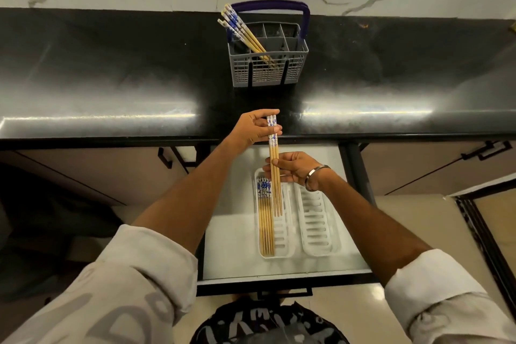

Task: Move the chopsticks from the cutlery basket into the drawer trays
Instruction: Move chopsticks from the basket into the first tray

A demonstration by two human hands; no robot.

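Note:
A grey cutlery basket (290,70) with a purple handle stands on the black counter, and several blue-and-white-topped chopsticks (240,29) lean out of its left compartment. Both hands hold a small bunch of chopsticks (274,148) lengthwise over the open drawer. My left hand (255,127) pinches the patterned top ends, while my right hand (293,169) grips the wooden shafts lower down. In the drawer, the left white tray (287,232) has several chopsticks (266,220) lying along its left side. The right white tray (318,220) holds nothing.
The open drawer (231,246) has a white floor and a black front edge close to my body. Black cabinet handles (487,149) sit under the counter on both sides. A marble wall rises behind the black counter (111,64).

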